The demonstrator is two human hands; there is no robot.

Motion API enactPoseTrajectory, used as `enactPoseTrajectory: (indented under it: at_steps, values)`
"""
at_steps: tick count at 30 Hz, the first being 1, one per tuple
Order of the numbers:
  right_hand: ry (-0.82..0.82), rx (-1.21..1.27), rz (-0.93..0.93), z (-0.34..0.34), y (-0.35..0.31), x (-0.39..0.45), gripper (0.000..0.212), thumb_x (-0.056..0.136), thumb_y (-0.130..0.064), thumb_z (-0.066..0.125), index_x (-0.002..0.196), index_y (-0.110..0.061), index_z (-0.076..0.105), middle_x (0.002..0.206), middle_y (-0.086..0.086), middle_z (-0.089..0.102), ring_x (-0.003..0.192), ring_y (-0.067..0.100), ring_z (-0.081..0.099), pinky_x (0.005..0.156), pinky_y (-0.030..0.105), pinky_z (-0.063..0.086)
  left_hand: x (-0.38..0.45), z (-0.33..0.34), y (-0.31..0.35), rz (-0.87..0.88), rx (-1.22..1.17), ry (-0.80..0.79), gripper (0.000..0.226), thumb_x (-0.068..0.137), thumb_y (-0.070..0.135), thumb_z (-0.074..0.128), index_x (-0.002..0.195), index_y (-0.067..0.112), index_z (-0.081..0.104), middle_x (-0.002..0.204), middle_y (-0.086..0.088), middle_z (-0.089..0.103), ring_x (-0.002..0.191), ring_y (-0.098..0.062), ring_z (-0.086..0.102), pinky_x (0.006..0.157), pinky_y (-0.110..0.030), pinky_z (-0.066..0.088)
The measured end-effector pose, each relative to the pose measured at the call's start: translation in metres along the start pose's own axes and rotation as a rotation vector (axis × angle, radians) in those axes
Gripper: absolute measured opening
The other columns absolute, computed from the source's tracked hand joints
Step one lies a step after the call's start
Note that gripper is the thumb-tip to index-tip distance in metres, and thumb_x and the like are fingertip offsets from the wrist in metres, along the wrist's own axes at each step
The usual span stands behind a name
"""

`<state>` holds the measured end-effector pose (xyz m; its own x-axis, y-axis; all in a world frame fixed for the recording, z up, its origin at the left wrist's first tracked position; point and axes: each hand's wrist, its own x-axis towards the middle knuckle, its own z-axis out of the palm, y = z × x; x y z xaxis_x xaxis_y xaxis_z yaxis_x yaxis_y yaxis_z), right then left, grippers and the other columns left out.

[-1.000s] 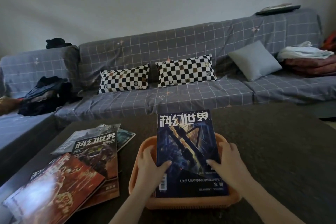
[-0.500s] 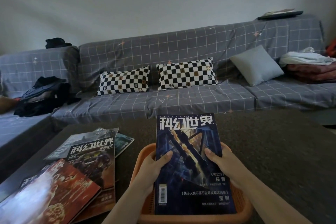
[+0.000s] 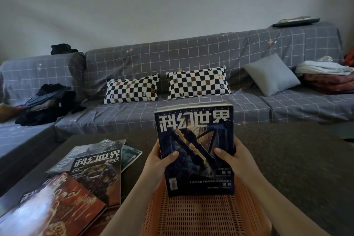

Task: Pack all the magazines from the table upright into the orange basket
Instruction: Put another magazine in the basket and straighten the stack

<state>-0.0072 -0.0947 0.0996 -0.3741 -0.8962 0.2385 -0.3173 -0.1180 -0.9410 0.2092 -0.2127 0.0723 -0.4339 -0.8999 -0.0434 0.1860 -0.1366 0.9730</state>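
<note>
A dark blue magazine (image 3: pixel 195 140) stands nearly upright inside the orange basket (image 3: pixel 201 214), its lower edge on the slotted bottom. My left hand (image 3: pixel 161 163) grips its left edge and my right hand (image 3: pixel 231 159) grips its right edge, thumbs on the cover. To the left on the dark table (image 3: pixel 287 159) lie several more magazines: a red one (image 3: pixel 55 209) nearest, a dark robot-cover one (image 3: pixel 97 174) behind it, a grey one (image 3: pixel 84 151) and a teal one (image 3: pixel 130 157) partly underneath.
A grey checked sofa (image 3: pixel 191 113) runs along the far side of the table, with two checkerboard cushions, a grey cushion, dark clothes at left and folded laundry at right. Bare tabletop stretches right of the basket.
The blue magazine has been tipped from lying flat in the basket to standing nearly upright. Both hands slid up its sides, and the view moved closer over the basket.
</note>
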Motion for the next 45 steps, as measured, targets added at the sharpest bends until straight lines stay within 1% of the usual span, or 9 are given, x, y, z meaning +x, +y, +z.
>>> enactPoseTrajectory:
  at_steps: [3, 6, 11, 14, 22, 27, 32, 37, 45]
  values:
    - [-0.004, 0.031, 0.043, 0.001, 0.015, -0.005, 0.048, 0.082, -0.027, 0.068, 0.113, -0.055, 0.043, 0.095, -0.031, 0.065, 0.095, -0.008, 0.059, 0.078, 0.021, 0.045, -0.001, -0.001, -0.014, -0.026, 0.098, 0.048, 0.119, 0.035, 0.047, 0.097, 0.140, 0.031, 0.043, 0.115, -0.002, 0.071, 0.103, -0.028, 0.069, 0.083, -0.049, 0.058]
    - [-0.017, 0.112, 0.064, 0.001, 0.020, -0.006, 0.052, 0.080, -0.035, 0.068, 0.123, -0.049, 0.042, 0.098, -0.031, 0.063, 0.092, -0.011, 0.059, 0.074, 0.018, 0.045, 0.002, -0.001, -0.017, -0.020, 0.186, 0.043, 0.119, 0.035, 0.061, 0.091, 0.141, 0.037, 0.041, 0.123, -0.001, 0.066, 0.112, -0.028, 0.064, 0.096, -0.055, 0.050]
    - [-0.022, 0.283, 0.106, 0.001, 0.022, 0.000, 0.076, 0.058, -0.047, 0.074, 0.126, -0.037, 0.041, 0.111, -0.011, 0.062, 0.103, 0.008, 0.060, 0.083, 0.033, 0.051, 0.008, 0.002, -0.004, 0.067, 0.107, 0.001, 0.096, 0.037, 0.056, 0.093, 0.122, 0.036, 0.054, 0.112, 0.003, 0.072, 0.101, -0.018, 0.070, 0.079, -0.033, 0.058]
    - [-0.026, 0.321, 0.095, 0.006, 0.026, 0.004, 0.072, 0.059, -0.041, 0.075, 0.121, -0.040, 0.038, 0.107, -0.010, 0.064, 0.097, 0.007, 0.062, 0.072, 0.021, 0.048, 0.010, 0.011, 0.002, 0.063, 0.076, 0.008, 0.083, 0.041, 0.050, 0.090, 0.113, 0.042, 0.050, 0.114, 0.002, 0.068, 0.102, -0.021, 0.068, 0.077, -0.034, 0.056]
    - [0.007, 0.323, 0.004, 0.009, 0.029, 0.010, 0.060, 0.058, -0.050, 0.077, 0.109, -0.054, 0.046, 0.108, -0.016, 0.067, 0.098, 0.007, 0.066, 0.069, 0.021, 0.055, 0.018, 0.009, 0.006, 0.084, 0.092, 0.033, 0.090, 0.046, 0.048, 0.084, 0.127, 0.031, 0.048, 0.104, 0.005, 0.072, 0.091, -0.014, 0.072, 0.063, -0.022, 0.057]
    - [0.002, 0.126, 0.079, 0.013, 0.038, 0.012, 0.083, 0.050, -0.078, 0.069, 0.121, -0.063, 0.029, 0.113, -0.018, 0.064, 0.105, 0.016, 0.063, 0.094, 0.053, 0.047, 0.018, 0.004, 0.000, 0.080, 0.126, 0.065, 0.111, 0.044, 0.053, 0.089, 0.140, 0.028, 0.037, 0.124, -0.004, 0.063, 0.106, -0.021, 0.065, 0.076, -0.029, 0.053]
    - [0.028, 0.041, 0.098, 0.016, 0.045, 0.009, 0.075, 0.049, -0.079, 0.069, 0.113, -0.072, 0.031, 0.101, -0.035, 0.063, 0.097, 0.005, 0.063, 0.092, 0.047, 0.049, 0.018, 0.006, -0.003, 0.051, 0.121, 0.073, 0.126, 0.030, 0.067, 0.088, 0.140, 0.027, 0.040, 0.122, 0.000, 0.064, 0.109, -0.020, 0.063, 0.080, -0.031, 0.052]
    - [0.022, 0.017, 0.124, 0.017, 0.041, 0.009, 0.077, 0.049, -0.081, 0.067, 0.116, -0.070, 0.032, 0.102, -0.032, 0.064, 0.102, 0.006, 0.061, 0.096, 0.047, 0.046, 0.016, 0.008, 0.001, 0.017, 0.133, 0.058, 0.129, 0.027, 0.065, 0.089, 0.140, 0.024, 0.041, 0.125, -0.003, 0.063, 0.113, -0.023, 0.061, 0.092, -0.038, 0.050]
    - [0.013, 0.024, 0.173, 0.018, 0.034, 0.008, 0.075, 0.051, -0.080, 0.067, 0.118, -0.067, 0.037, 0.104, -0.030, 0.065, 0.105, 0.008, 0.060, 0.098, 0.048, 0.043, 0.008, 0.012, 0.004, -0.047, 0.102, 0.042, 0.118, 0.038, 0.055, 0.087, 0.142, 0.026, 0.039, 0.123, -0.001, 0.062, 0.106, -0.020, 0.062, 0.078, -0.033, 0.051]
